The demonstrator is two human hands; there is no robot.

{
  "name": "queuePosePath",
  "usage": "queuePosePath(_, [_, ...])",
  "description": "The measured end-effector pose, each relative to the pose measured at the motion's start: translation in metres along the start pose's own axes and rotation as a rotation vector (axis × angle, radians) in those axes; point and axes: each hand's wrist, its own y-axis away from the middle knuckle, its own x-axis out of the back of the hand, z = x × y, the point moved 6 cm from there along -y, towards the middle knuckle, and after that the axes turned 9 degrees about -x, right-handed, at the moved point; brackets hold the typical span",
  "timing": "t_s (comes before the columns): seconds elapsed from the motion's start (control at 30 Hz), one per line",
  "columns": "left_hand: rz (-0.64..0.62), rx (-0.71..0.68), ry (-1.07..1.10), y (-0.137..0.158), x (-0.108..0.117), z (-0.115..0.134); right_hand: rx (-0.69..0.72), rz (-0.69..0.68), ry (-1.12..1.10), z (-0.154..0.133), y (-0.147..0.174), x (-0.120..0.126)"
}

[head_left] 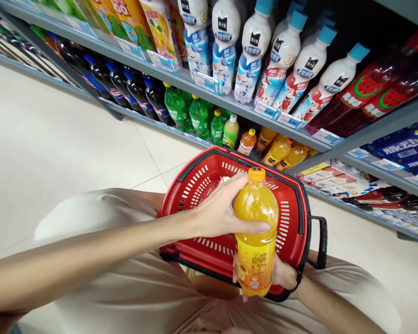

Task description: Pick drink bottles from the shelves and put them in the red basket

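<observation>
An orange bottle (257, 243) is held in both hands over the near right part of a red basket (172, 206), with its cap pointed toward the shelf (237, 104) and the printed side of its label turned up to the camera. It is grasped near the top by the left hand (225, 204), the thumb being laid across the front just above the label. The lower end is cupped by the right hand (283, 274), whose fingertips show past the left side and under the base. The weight is probably borne from below in this way, while the upper part is kept from tipping; a full, smooth bottle of this width would be hard to steady with 1 hand. The print can be faced squarely at this slant.

The basket is set between the 2 bent knees, perhaps so that it is kept upright and close; whether it is also rested on the floor (73, 139) cannot be told. Something small and white (225, 179) is glimpsed inside, mostly hidden by the left hand.

On the shelf, 6 white bottles (226, 37) are lined up in front, labels outward, presumably for easy reading. Below, cola (116, 86), green bottles (177, 111) and juice (278, 150) are grouped by kind, and price tags (209, 83) are fixed along the shelf edge, likely to be matched with the goods.
</observation>
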Motion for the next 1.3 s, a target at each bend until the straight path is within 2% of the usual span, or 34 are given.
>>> queuePosePath(0.17, [0.009, 0.014, -0.147, 0.006, 0.001, 0.000, -0.036, -0.009, 0.058, 0.015, -0.007, 0.013])
queuePosePath(0.37, [0.086, -0.053, -0.162, 0.010, -0.002, 0.013, -0.074, -0.095, 0.101, 0.032, -0.009, 0.026])
queuePosePath(0.5, [0.100, -0.048, -0.164, 0.010, -0.003, 0.017, -0.031, -0.128, 0.126, 0.030, -0.004, 0.023])
queuePosePath(0.8, [0.084, -0.015, -0.207, 0.010, -0.002, 0.013, -0.091, -0.075, 0.084, 0.031, -0.008, 0.023])
queuePosePath(1.1, [0.060, 0.012, -0.250, 0.010, -0.002, 0.009, -0.100, -0.138, 0.117, 0.031, -0.006, 0.021])
queuePosePath(1.3, [0.075, -0.034, -0.242, 0.009, -0.002, 0.011, -0.073, -0.152, 0.117, 0.030, -0.006, 0.019])
